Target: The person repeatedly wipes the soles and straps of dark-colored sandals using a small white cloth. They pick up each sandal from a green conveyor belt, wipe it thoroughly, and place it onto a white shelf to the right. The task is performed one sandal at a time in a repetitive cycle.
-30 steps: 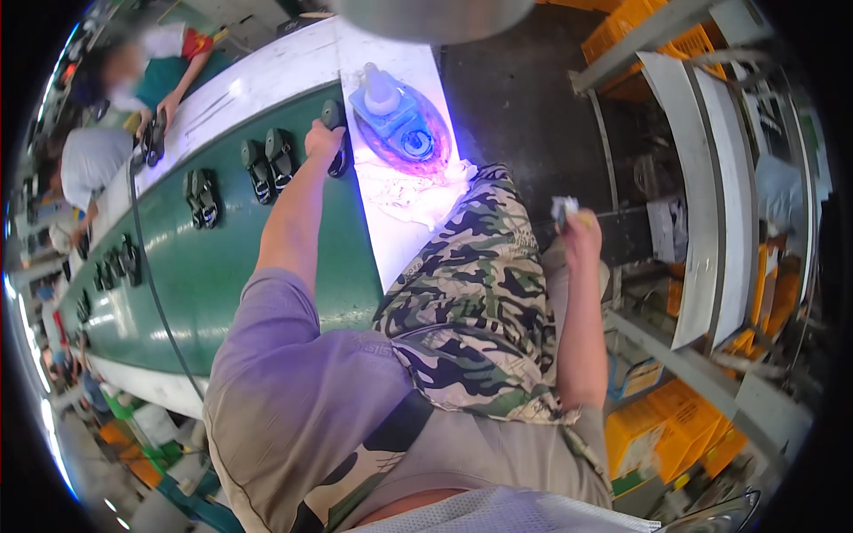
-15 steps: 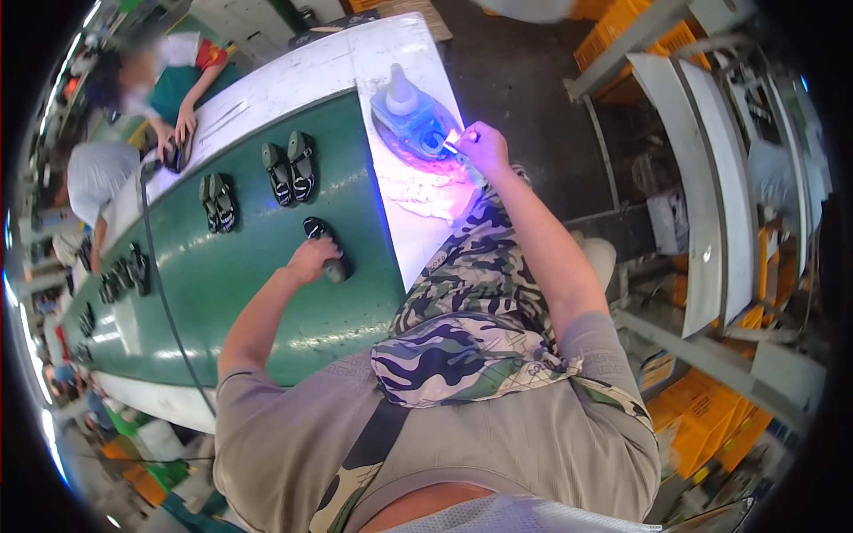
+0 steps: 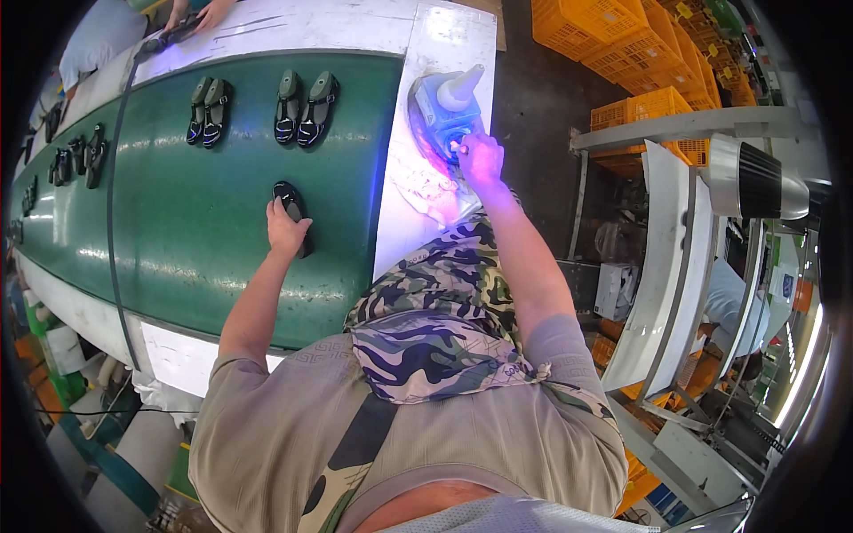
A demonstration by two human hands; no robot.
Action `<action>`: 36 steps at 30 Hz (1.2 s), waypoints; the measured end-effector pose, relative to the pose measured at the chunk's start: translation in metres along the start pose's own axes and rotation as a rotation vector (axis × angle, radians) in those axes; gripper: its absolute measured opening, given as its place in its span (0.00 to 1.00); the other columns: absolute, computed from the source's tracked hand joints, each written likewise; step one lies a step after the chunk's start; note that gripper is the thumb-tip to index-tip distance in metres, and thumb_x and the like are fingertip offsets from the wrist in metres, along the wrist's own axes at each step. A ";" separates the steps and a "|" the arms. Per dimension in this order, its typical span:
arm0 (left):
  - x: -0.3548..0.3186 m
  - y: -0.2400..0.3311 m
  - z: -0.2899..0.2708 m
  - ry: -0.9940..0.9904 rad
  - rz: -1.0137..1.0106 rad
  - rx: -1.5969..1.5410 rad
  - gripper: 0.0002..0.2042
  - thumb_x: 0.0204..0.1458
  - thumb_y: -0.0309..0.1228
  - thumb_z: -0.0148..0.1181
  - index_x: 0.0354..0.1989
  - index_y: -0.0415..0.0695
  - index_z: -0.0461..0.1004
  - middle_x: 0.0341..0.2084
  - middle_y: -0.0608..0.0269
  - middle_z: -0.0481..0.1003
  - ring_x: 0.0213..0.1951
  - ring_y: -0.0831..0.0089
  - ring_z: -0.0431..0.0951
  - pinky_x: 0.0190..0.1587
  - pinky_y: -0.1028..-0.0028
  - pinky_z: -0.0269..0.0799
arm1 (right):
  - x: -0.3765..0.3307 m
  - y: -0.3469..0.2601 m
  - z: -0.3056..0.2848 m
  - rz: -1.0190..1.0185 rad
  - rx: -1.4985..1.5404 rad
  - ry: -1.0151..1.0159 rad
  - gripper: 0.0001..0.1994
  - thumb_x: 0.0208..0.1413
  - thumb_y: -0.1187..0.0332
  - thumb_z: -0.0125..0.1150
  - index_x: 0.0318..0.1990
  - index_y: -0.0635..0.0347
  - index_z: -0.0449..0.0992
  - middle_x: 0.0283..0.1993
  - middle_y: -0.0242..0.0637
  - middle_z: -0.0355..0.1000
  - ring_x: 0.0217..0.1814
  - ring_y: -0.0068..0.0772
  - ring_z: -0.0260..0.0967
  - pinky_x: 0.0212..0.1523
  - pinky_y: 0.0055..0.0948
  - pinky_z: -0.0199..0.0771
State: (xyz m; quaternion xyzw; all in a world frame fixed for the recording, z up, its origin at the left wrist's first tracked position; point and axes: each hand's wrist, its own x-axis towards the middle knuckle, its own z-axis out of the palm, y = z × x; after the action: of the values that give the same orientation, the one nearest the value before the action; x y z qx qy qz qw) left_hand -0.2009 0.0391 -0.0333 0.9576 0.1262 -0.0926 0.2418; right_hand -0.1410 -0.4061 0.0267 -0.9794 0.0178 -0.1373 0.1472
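Note:
A glossy black shoe point(image 3: 285, 192) stands on the green belt, its toe pointing away from me. My left hand point(image 3: 284, 233) is closed around its middle, covering part of the shoe. Over on the white ledge sits a blue container point(image 3: 434, 108) with a white cone-shaped nozzle top point(image 3: 462, 89), lit by violet light. My right hand point(image 3: 482, 160) is at the container's near opening, fingers pinched on a small, thin pale stick point(image 3: 457, 147). The stick's far end is lost in the glare at the opening.
Two pairs of black shoes, a left pair point(image 3: 211, 111) and a right pair point(image 3: 304, 108), stand farther up the green belt point(image 3: 195, 231). A dark cable point(image 3: 111, 204) crosses it. Another person's hands point(image 3: 213, 12) are at the far edge. Orange crates point(image 3: 613, 31) are stacked at right.
My view has shifted, so the bench sits differently in it. My right hand has moved in closer to the container's opening with the stick. My left hand still grips the shoe.

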 end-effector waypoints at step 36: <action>-0.076 0.343 -0.090 0.040 1.640 -0.507 0.22 0.40 0.23 0.70 0.47 0.37 0.74 0.46 0.48 0.78 0.48 0.55 0.81 0.51 0.65 0.77 | -0.063 -0.007 -0.213 0.366 1.378 0.258 0.10 0.45 0.76 0.72 0.32 0.62 0.75 0.29 0.29 0.73 0.31 0.17 0.69 0.32 0.21 0.72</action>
State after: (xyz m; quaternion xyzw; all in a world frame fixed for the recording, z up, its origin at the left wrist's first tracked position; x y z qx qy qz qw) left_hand -0.1642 -0.2243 0.2134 0.6646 -0.5849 0.1596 0.4367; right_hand -0.2599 -0.4549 0.2079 -0.6215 0.1081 -0.2049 0.7484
